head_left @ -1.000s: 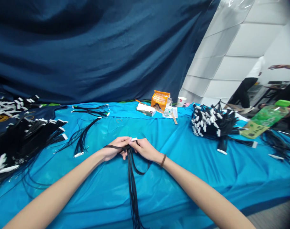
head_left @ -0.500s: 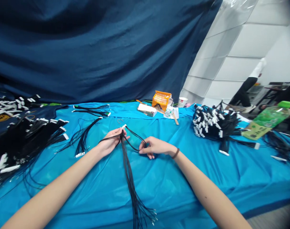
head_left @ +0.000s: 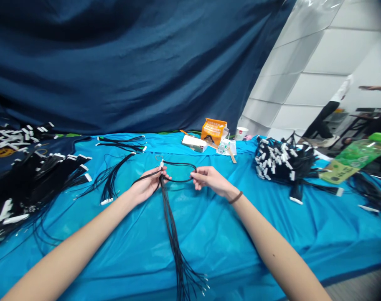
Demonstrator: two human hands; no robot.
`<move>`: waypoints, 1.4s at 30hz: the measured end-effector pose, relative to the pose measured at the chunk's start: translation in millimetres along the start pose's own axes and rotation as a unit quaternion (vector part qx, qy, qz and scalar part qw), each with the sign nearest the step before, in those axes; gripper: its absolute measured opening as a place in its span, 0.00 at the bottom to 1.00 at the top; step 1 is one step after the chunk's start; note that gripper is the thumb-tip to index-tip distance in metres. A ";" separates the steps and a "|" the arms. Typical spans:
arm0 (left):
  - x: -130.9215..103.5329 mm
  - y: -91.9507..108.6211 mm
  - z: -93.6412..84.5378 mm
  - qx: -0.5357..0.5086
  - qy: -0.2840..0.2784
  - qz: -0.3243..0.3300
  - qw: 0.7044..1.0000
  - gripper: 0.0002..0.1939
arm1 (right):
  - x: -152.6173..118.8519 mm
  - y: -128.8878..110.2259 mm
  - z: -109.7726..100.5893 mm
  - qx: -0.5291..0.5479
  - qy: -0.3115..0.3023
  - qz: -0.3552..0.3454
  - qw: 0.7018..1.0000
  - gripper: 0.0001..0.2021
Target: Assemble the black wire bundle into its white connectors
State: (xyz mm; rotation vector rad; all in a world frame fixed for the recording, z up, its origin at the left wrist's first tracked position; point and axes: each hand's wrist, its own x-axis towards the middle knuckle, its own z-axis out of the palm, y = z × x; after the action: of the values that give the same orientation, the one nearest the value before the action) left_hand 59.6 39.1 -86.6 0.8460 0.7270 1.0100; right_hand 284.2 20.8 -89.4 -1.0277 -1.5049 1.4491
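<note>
A black wire harness (head_left: 171, 234) with a white connector (head_left: 161, 164) at its top hangs from my left hand (head_left: 146, 184), which is closed around the wires just below the connector. Its loose ends, with pale tips, fan out toward the table's front edge. Some of its wires form a loop to the right, and my right hand (head_left: 211, 180) pinches the far end of that loop. Another wire loop passes behind the fingers of my left hand. Beyond the left forearm lies another black wire harness (head_left: 110, 184) with white connectors.
Piles of black harnesses lie at the left (head_left: 30, 179) and right (head_left: 281, 161) on the blue cloth (head_left: 240, 238). Behind are an orange packet (head_left: 214, 131), a small box (head_left: 194, 143) and a paper cup (head_left: 241, 133). A green-capped bottle (head_left: 355, 156) leans at right; another person's legs (head_left: 323, 119) show beyond.
My right hand has moved up and slightly right, drawing the wire loop out wider and more level. My left hand keeps its hold near the connector. Another person's arm has appeared at far right.
</note>
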 end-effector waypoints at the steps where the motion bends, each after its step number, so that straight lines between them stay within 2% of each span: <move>1: 0.6 -0.4 -0.9 -0.002 -0.001 0.000 1.000 0.06 | 0.1 -0.3 -0.1 0.007 0.004 -0.004 1.000 0.18; 6: 3.0 -4.1 -4.8 0.003 -0.018 -0.015 1.000 0.05 | 0.7 -2.3 0.6 0.071 0.042 -0.029 0.996 0.18; 12: -2.8 -9.0 1.5 -0.006 -0.042 -0.083 0.996 0.05 | 2.8 -3.7 3.0 0.151 0.095 -0.050 0.983 0.16; 18: -10.7 -16.7 10.0 -0.040 -0.142 -0.100 0.984 0.03 | 5.2 0.6 9.8 0.209 0.092 -0.076 0.970 0.13; 21: -13.2 -20.7 12.1 -0.028 -0.176 -0.103 0.979 0.03 | 7.0 6.2 17.0 0.199 0.071 -0.091 0.973 0.14; 24: -13.8 -23.7 13.2 -0.027 -0.163 -0.091 0.982 0.03 | 9.2 11.1 24.6 0.170 0.074 -0.109 0.977 0.17; 26: -13.0 -25.3 13.5 -0.042 -0.143 -0.074 0.986 0.02 | 10.2 13.7 29.1 0.131 0.103 -0.130 0.977 0.19; 28: -11.5 -26.3 13.8 -0.057 -0.121 -0.057 0.989 0.02 | 10.0 16.4 32.4 0.059 0.163 -0.164 0.971 0.21; 30: -10.1 -26.4 14.0 -0.071 -0.096 -0.035 0.992 0.02 | 7.8 19.5 34.3 -0.050 0.238 -0.209 0.947 0.22; 32: -8.8 -26.3 13.8 -0.083 -0.076 -0.019 0.993 0.02 | 3.8 22.4 35.1 -0.183 0.286 -0.265 0.903 0.22; 36: -6.5 -28.0 11.6 -0.086 -0.068 -0.016 0.994 0.02 | -4.6 26.2 35.4 -0.420 0.244 -0.388 0.783 0.14; 39: -6.0 -30.5 10.8 -0.080 -0.076 -0.020 0.994 0.03 | -6.8 27.4 35.6 -0.507 0.226 -0.448 0.701 0.07; 42: -7.7 -32.0 13.3 -0.083 -0.090 -0.026 0.992 0.04 | -6.1 28.1 35.8 -0.560 0.206 -0.487 0.637 0.04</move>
State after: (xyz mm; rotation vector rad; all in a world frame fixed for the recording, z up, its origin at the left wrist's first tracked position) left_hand 81.3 19.5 -106.8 0.7597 0.5014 0.9211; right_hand 253.9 2.9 -118.8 -0.7725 -2.0361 -0.6118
